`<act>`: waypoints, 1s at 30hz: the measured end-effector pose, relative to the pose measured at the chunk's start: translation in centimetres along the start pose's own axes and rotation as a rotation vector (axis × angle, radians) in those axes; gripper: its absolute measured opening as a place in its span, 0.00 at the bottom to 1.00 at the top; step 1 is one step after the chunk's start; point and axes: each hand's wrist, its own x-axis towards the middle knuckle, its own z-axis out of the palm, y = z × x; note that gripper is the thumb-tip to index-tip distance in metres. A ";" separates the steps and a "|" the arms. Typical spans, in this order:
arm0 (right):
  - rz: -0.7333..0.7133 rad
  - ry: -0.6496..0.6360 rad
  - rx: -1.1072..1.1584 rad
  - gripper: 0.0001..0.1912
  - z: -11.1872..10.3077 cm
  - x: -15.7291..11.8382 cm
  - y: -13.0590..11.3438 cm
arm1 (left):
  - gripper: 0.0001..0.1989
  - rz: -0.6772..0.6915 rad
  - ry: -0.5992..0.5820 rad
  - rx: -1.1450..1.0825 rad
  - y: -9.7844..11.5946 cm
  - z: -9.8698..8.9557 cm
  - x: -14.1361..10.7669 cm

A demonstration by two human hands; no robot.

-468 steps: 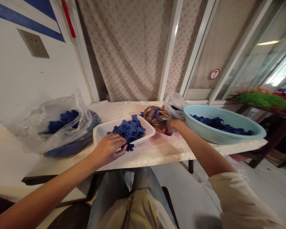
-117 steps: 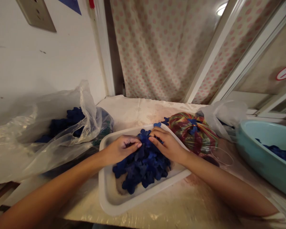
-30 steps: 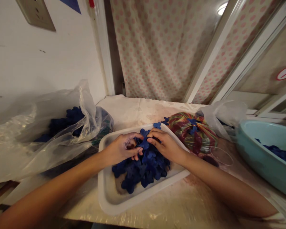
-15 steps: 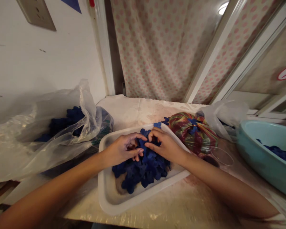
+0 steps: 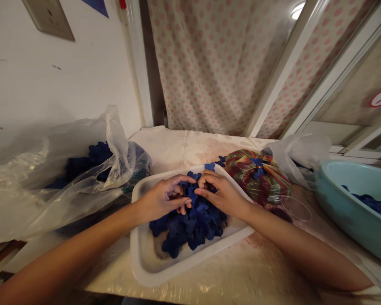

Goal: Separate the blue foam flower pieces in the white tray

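Note:
Deep-blue flower-shaped pieces, apparently cloth, form a loose heap (image 5: 190,228) in a white plastic tray (image 5: 158,277). Above the heap my two hands face each other, close together. My left hand (image 5: 168,197) has curled fingers around the left side of a blue fabric flower (image 5: 191,192). With thumb and forefinger, my right hand (image 5: 220,192) pinches the same flower at its right edge. Fingers partly hide this piece, and it blends with the heap behind it.
To the left, a clear plastic bag (image 5: 82,199) holds more blue pieces. A colourful striped bundle (image 5: 257,178) with blue pieces on top stands right of the tray, near a clear round lid-like disc (image 5: 296,208). Farther right are another plastic bag (image 5: 305,152) and a turquoise basin (image 5: 343,207).
My right hand has shifted very slightly to the right, still pinching. My left hand, the tray and the heap look almost the same.

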 end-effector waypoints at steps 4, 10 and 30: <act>-0.007 0.001 0.022 0.10 0.0 0.0 -0.2 | 0.21 -0.011 0.002 -0.022 -0.1 0.0 0.1; 0.024 0.076 -0.045 0.11 0.0 0.0 0.1 | 0.20 -0.022 0.040 -0.093 -0.5 0.0 0.3; -0.025 -0.024 -0.009 0.11 0.0 0.0 0.0 | 0.23 -0.016 0.006 -0.011 -0.3 0.0 0.1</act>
